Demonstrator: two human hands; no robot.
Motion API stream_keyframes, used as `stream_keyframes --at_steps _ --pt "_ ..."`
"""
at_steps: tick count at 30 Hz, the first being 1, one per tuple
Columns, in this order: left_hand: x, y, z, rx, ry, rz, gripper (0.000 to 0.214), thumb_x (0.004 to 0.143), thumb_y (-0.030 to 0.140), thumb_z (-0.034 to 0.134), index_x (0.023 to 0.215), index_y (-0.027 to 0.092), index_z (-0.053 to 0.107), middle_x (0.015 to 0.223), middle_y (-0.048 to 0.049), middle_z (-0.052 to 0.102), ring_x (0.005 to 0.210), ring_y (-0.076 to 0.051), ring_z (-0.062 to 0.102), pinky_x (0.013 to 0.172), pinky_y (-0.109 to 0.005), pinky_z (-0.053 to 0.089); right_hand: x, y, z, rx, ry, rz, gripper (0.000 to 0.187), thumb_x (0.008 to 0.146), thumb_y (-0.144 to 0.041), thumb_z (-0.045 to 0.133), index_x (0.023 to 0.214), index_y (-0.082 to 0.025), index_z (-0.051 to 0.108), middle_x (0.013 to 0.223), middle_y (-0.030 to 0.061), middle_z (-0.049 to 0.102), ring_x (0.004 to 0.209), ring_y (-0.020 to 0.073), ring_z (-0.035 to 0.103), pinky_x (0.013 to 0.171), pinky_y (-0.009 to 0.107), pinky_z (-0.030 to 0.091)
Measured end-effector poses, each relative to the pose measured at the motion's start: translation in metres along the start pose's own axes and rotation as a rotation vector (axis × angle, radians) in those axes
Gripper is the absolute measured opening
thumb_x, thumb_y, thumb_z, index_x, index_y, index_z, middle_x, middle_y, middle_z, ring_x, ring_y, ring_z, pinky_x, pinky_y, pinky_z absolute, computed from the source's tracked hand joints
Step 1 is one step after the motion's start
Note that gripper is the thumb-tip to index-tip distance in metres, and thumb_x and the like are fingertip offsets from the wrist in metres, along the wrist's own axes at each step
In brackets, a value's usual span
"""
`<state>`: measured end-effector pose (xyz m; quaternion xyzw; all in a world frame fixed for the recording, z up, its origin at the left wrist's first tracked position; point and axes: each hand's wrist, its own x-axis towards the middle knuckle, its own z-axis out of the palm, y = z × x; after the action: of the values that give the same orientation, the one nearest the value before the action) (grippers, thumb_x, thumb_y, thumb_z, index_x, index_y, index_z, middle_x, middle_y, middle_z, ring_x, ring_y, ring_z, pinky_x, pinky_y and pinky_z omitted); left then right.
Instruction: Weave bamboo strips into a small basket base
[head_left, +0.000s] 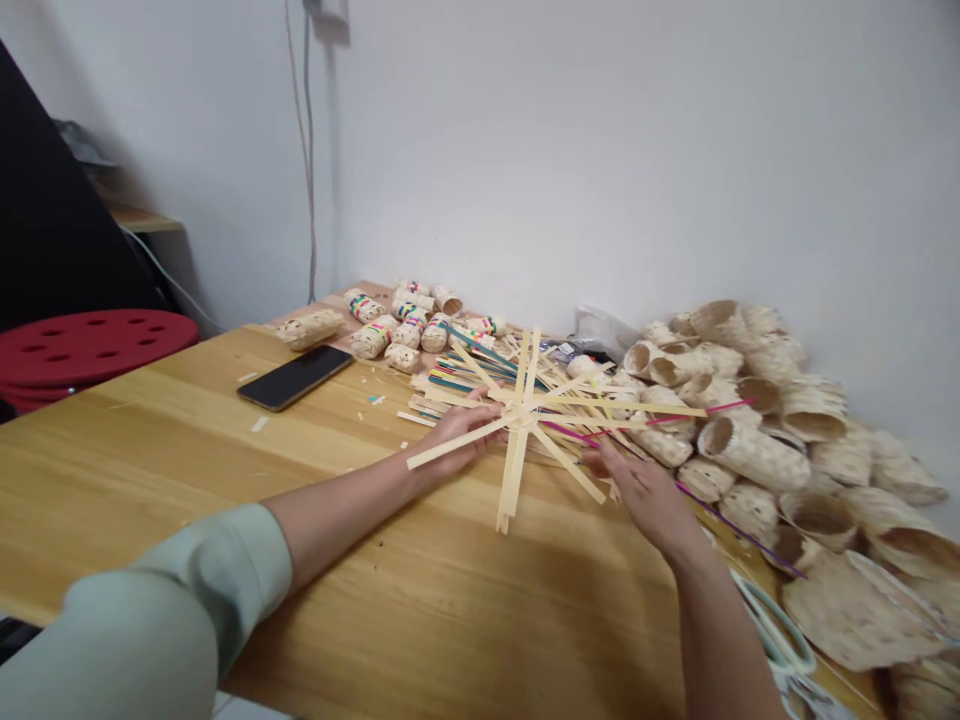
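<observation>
A star-shaped weave of pale bamboo strips [519, 415] is held up above the wooden table, its loose ends spreading out on all sides. My left hand [461, 435] grips it from the left, the fingers partly hidden behind the strips. At its right side my right hand [634, 485] has its fingers closed around a thin magenta strip [574, 433], which runs from the weave's centre past the hand. Behind the weave lies a pile of loose strips [450, 385], some of them blue or teal.
Woven bamboo tubes [754, 450] are heaped along the right. Smaller tubes with coloured bands [411, 330] stand at the back. A black phone [296, 378] lies on the wooden table [187, 430] at left. Green-handled scissors [776, 625] rest at lower right, and a red stool [97, 345] is beyond the edge.
</observation>
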<state>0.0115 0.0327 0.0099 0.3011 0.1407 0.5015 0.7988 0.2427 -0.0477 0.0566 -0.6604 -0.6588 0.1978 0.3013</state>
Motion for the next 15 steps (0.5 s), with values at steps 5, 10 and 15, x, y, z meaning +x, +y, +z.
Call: stream_keyframes --at_steps 5,10,15 --pt "-0.005 -0.008 0.001 0.026 -0.118 -0.108 0.048 0.072 0.004 0.063 0.114 0.019 0.045 0.082 -0.0012 0.064 0.072 -0.013 0.066 0.069 -0.025 0.054 0.002 0.01 0.025 0.711 -0.517 -0.083 0.057 0.074 -0.062 0.059 0.116 -0.025 0.06 0.107 0.0085 0.064 0.094 0.0234 0.058 0.072 0.033 0.048" --pt "-0.014 -0.013 0.015 0.2 -0.235 -0.118 0.043 0.072 0.015 0.069 0.111 0.017 0.05 0.083 -0.0038 0.067 0.071 -0.016 0.066 0.07 -0.029 0.053 0.004 0.001 0.064 0.959 -0.251 -0.028 0.035 0.077 -0.055 0.06 0.085 -0.021 0.063 0.072 0.0009 0.061 0.053 0.0104 0.046 0.052 0.024 0.037" --pt "-0.018 -0.001 0.016 0.358 -0.319 -0.22 0.051 0.069 0.02 0.074 0.114 0.017 0.052 0.09 -0.0071 0.07 0.073 -0.017 0.066 0.069 -0.029 0.051 0.008 0.005 0.068 0.906 -0.079 0.096 0.037 0.073 -0.055 0.064 0.066 -0.018 0.058 0.052 -0.0012 0.054 0.047 0.0109 0.046 0.048 0.025 0.033"
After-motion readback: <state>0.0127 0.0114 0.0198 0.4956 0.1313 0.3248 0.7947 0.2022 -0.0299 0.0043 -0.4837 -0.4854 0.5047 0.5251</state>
